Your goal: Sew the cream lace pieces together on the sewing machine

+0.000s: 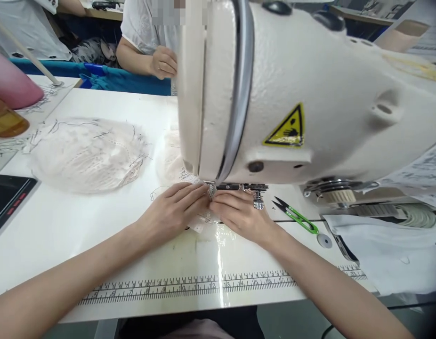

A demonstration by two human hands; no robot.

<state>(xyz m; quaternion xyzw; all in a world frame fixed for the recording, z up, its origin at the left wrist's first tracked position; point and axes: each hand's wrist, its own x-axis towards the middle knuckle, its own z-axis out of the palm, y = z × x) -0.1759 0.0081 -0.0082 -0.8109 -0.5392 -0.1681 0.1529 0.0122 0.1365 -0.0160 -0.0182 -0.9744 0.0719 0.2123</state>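
Observation:
A pale lace fabric [200, 221] lies beneath the head of a white sewing machine [218, 94]. My left hand [177, 207] is closed on the fabric's left side, fingers together and pointing toward the presser area. From the right, my right hand [241, 214] pinches the same fabric, its fingers bent and close to the left fingertips. The needle and presser foot are mostly hidden by the machine head and my fingers. More of the sheer fabric [172, 160] lies bunched behind my left hand. A metal attachment [258, 195] hangs just above my right hand.
Green thread snips [297, 215] and a bobbin [324, 240] lie right of my right hand. A sheer lace piece [87, 155] with loose threads rests at left, near a phone [9, 202]. A printed ruler [189, 287] runs along the front edge. Across the table sits another person [143, 52].

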